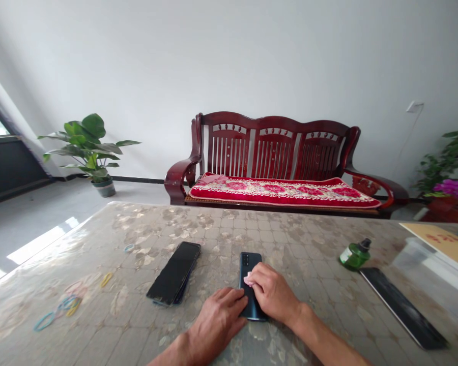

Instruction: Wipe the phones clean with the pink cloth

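I watch remotely the right hand (274,292), fingers clamped on a crumpled pale-pink wad (248,278) against a dark-blue rectangular phone (252,260), inward from the patterned brown counter's (297,249) far edge; the left hand (220,316) touches the phone. I cannot tell whether its fingers grip.

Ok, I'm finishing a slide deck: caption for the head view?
Right hand holds a pink wad on the back of a blue phone, left hand at its left edge.

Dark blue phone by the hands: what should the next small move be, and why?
Probably slide the pink wad toward the camera block: the right hand pinches it at the phone's back just below there, and the left hand rests at the phone's left edge, seemingly steadying it.
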The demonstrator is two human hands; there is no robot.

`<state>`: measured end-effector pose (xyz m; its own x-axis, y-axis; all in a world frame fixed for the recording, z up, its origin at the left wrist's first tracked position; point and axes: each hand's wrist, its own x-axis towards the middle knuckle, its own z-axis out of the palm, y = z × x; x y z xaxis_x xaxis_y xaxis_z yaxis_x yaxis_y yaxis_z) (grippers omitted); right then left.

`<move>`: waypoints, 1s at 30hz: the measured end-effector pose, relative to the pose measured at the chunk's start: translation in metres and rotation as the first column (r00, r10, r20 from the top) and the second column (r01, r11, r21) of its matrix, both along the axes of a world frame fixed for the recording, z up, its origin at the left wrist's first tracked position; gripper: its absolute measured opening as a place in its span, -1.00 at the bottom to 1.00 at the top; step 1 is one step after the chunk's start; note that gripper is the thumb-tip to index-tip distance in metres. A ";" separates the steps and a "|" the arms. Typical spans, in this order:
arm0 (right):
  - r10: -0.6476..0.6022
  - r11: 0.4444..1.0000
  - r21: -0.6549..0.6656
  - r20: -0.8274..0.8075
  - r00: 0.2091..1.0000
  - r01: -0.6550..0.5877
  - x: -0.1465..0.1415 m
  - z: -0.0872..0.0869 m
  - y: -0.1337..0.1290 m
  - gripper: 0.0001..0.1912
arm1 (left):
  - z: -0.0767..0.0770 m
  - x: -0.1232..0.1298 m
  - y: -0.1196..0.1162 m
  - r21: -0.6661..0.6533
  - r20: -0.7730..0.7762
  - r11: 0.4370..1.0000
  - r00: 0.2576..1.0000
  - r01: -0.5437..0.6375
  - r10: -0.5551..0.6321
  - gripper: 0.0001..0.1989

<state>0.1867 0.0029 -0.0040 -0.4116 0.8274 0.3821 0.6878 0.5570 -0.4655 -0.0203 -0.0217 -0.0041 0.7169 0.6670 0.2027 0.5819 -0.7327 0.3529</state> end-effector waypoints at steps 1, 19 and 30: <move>-0.021 1.000 0.007 -0.013 1.000 0.021 0.000 0.000 0.005 -0.74 | 0.000 0.000 0.000 0.006 0.001 1.000 1.000 0.000 0.000 -0.78; -0.178 0.983 -0.059 -0.078 0.981 0.174 -0.006 0.008 0.057 -0.79 | -0.003 0.000 0.002 0.041 -0.009 0.999 1.000 0.009 -0.009 -0.73; -0.247 0.967 -0.073 -0.034 0.969 0.244 0.018 0.005 0.048 -0.78 | -0.008 0.000 0.000 0.047 0.017 0.999 1.000 -0.017 0.016 -0.70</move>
